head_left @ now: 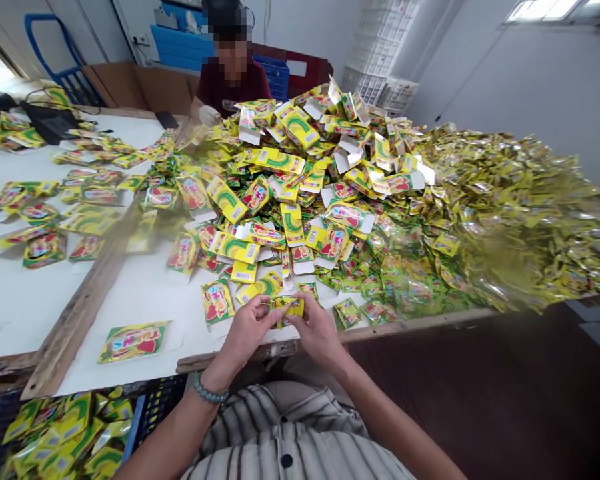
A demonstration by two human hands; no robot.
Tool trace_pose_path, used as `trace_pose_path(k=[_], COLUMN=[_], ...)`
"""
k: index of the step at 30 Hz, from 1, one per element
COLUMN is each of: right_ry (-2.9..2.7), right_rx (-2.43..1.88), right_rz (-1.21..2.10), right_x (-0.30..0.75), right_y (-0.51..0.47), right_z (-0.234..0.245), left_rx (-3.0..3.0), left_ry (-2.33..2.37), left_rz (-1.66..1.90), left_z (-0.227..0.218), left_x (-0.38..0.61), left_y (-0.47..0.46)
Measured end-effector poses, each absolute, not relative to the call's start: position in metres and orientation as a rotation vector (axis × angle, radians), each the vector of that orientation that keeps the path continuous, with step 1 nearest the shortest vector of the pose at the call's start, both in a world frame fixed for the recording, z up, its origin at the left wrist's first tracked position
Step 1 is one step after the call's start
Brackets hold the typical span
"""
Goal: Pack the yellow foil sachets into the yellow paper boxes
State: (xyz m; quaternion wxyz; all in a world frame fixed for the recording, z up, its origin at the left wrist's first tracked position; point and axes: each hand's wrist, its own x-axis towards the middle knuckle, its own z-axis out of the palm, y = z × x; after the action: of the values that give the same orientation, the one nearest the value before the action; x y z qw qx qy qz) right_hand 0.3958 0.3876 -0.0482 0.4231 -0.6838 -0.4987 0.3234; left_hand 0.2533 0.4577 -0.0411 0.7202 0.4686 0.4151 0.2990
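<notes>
Head view: left hand (246,328) and right hand (319,329) together pinch a yellow packet (295,306) at the table's (93,379) near edge; packs (70,427) fill a crate (133,433), but heaped boxes (300,128) and sachets (515,200) suggest much is left

Striped pale shirt (325,450), dark round button (287,461), greenish beaded left-wrist bracelet (211,395)

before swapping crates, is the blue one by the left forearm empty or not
Not empty: yellow-green packs lie heaped inside the blue crate. How full, I cannot tell.
</notes>
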Motion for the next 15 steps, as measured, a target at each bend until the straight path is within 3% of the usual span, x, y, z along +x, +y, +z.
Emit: trace_pose_path(k=[8,15], right_ry=[-0.802,-0.867], right_rx=[-1.319,-1.37], right_rz=[1.205,1.004], right_x=[0.392,0.407], right_y=[0.389,0.386], right_z=[-0.045,-0.038], left_rx=[0.897,0.961], left_ry=[0.894,0.984], left_rz=[0.736,0.72], left_z=[-0.037,-0.042], left_x=[0.257,0.251], left_y=[0.455,0.459])
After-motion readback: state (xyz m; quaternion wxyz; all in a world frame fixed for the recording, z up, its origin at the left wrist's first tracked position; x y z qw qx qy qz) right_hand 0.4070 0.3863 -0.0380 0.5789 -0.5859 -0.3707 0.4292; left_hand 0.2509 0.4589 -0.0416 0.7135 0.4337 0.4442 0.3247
